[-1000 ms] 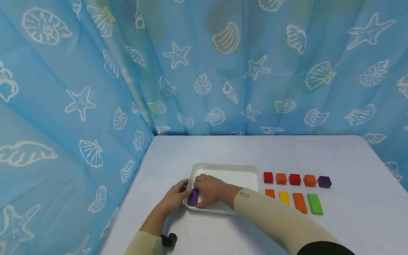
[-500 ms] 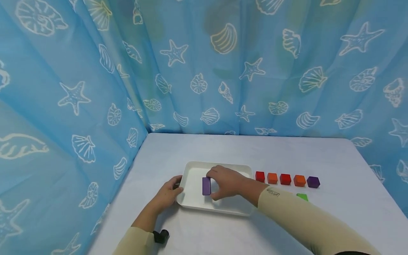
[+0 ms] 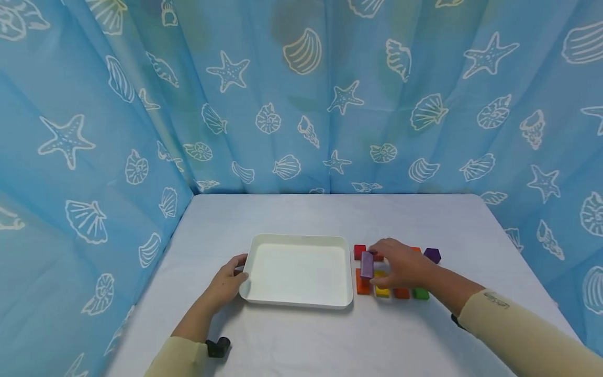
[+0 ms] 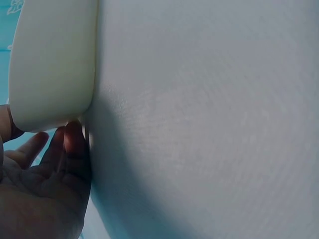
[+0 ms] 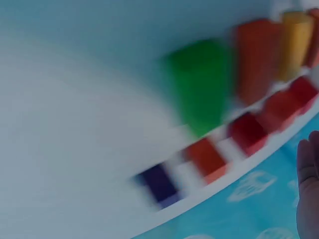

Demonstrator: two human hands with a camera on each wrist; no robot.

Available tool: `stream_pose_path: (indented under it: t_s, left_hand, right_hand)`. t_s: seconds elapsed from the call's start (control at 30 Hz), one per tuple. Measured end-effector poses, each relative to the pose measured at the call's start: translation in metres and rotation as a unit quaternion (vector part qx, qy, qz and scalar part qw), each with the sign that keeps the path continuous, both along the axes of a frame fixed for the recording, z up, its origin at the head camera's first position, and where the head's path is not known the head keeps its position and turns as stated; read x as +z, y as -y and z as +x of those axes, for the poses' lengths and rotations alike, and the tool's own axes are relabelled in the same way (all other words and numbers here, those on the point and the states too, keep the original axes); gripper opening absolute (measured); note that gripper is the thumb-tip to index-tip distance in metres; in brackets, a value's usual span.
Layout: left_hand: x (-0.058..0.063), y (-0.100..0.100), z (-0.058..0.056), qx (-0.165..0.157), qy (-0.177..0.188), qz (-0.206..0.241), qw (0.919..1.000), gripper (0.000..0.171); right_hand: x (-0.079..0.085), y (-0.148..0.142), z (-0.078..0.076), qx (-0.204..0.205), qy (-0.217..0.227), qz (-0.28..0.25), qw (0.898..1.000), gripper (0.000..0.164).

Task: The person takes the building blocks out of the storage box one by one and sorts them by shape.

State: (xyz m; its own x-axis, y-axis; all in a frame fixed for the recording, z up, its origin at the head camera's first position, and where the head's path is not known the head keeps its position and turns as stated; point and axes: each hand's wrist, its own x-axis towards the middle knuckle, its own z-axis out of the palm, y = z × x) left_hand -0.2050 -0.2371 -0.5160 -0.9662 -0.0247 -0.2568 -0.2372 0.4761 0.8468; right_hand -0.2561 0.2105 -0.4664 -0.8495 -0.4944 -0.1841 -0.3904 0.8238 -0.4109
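My right hand [image 3: 402, 266] pinches a purple rectangular block [image 3: 367, 265] between thumb and fingers, over the left end of the block rows in the head view. In the right wrist view only part of the right hand [image 5: 309, 184] shows at the right edge. At the white tray's [image 3: 301, 303] left side, my left hand [image 3: 227, 281] holds the rim, thumb at the edge. The left wrist view has the left hand's fingers [image 4: 75, 149] under the tray's corner [image 4: 55, 64]. Nothing lies inside the tray.
A back row has red [image 5: 249, 133], orange [image 5: 207, 159] and dark purple cubes [image 3: 432, 255]. The front row holds orange [image 3: 363, 283], yellow [image 3: 382, 291] and green blocks [image 3: 421, 294]. A blue shell-print curtain [image 3: 301, 104] stands behind the white table [image 3: 301, 340].
My right hand has lifted the purple block from the tray's left side and carried it right, past the tray, over the block rows. The left hand stays at the tray's left edge.
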Motion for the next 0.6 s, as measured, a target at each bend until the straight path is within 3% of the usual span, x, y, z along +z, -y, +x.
stream_pose_path:
  t_s: [0.27, 0.6]
  left_hand:
    - [-0.002, -0.005, 0.001, -0.011, 0.016, 0.005, 0.9998, 0.057]
    - [0.001, 0.0, -0.002, -0.016, 0.032, 0.001, 0.9994, 0.058]
  right_hand:
    - [-0.017, -0.09, 0.024, -0.025, 0.003, 0.007, 1.0, 0.079]
    - [-0.033, -0.144, 0.039, -0.056, -0.016, -0.008, 0.998, 0.074]
